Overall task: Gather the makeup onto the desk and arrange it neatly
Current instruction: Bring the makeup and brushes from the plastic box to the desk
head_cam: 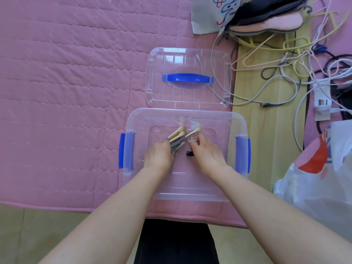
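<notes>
1. Head view, the bin: a clear plastic storage bin [185, 155] with blue side latches [122, 151] is seen lying on a pink quilted mat [66, 92], near the mat's right edge. Both forearms are reached down into it from the near side.

2. Head view, the hands: a bundle of makeup brushes [176, 139], with pale heads and grey handles, is gripped in the left hand [158, 156], its fingers curled round the handles; the heads are pointed toward the far side of the bin. A small clear case [192, 137] is pinched by the fingers of the right hand [206, 152], just right of the brush heads and touching one of them. The two hands are held close together but are not joined.

3. Head view, inside the bin: a small dark object [189, 153] is seen on the bin floor between the two hands; what it is cannot be told.

4. Head view, the far side: the bin's clear lid [188, 77], with a blue handle [187, 78], is laid flat on the mat just beyond the bin. A grey cable [247, 100] is run under its right part.

5. Head view, the right: a wooden floor strip [266, 140] is crowded with tangled cables [297, 60] and a white power strip [322, 100]. A white plastic bag [314, 178] with red print is set near right, close beside the bin. A dark and pink slipper [270, 18] and a printed white bag [207, 14] are seen at the far right.

6. Head view, the near edge: dark clothing [176, 242] of the person is seen between the arms, on the floor.
</notes>
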The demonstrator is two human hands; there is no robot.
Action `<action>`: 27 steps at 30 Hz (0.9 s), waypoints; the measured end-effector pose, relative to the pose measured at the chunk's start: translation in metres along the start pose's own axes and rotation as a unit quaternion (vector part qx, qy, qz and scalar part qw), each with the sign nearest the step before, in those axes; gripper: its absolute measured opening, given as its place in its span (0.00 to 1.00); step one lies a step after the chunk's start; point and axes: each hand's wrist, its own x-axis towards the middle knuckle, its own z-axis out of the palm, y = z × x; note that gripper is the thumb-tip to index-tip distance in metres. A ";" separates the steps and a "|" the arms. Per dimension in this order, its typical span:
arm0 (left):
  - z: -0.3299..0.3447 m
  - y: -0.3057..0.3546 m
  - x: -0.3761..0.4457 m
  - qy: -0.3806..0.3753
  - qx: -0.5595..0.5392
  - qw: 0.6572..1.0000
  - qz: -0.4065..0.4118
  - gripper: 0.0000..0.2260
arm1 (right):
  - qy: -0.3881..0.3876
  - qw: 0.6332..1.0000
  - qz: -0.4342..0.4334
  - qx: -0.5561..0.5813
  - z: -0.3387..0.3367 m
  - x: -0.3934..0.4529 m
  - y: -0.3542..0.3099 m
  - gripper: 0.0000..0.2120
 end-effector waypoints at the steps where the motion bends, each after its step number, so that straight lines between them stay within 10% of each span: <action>1: 0.000 0.000 -0.001 0.002 -0.009 1.000 0.000 0.12 | -0.002 1.000 0.001 -0.020 -0.001 0.000 0.002 0.17; 27: 0.007 -0.002 0.005 -0.025 -0.196 0.978 -0.069 0.15 | 0.024 0.976 0.080 0.201 -0.003 0.014 0.002 0.14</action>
